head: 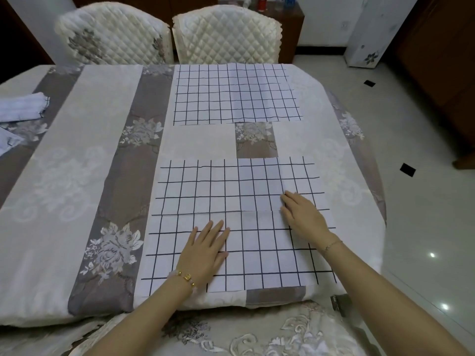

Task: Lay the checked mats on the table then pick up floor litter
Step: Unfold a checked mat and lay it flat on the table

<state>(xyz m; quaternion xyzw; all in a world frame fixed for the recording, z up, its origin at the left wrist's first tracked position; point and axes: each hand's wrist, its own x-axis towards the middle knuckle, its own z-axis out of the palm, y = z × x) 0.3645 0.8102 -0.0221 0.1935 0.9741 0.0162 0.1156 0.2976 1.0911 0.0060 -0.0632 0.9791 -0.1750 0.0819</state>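
Observation:
Two white checked mats with dark grid lines lie flat on the table (pixel 84 176), which is covered by a grey and cream floral cloth. The far mat (pixel 235 95) sits near the back edge. The near mat (pixel 231 196) lies in front of me. My left hand (pixel 205 250) presses flat on its lower middle, fingers straight. My right hand (pixel 303 214) rests flat on its right part, fingers straight and pointing left across a fold line. More folded checked cloth (pixel 23 109) lies at the table's far left edge.
Two quilted white chairs (pixel 226 37) stand behind the table. A chair with a floral cover (pixel 231 335) is right below me. Small black pieces (pixel 407 169) (pixel 369 83) lie on the glossy tiled floor at the right. A white appliance (pixel 370 32) stands at the back right.

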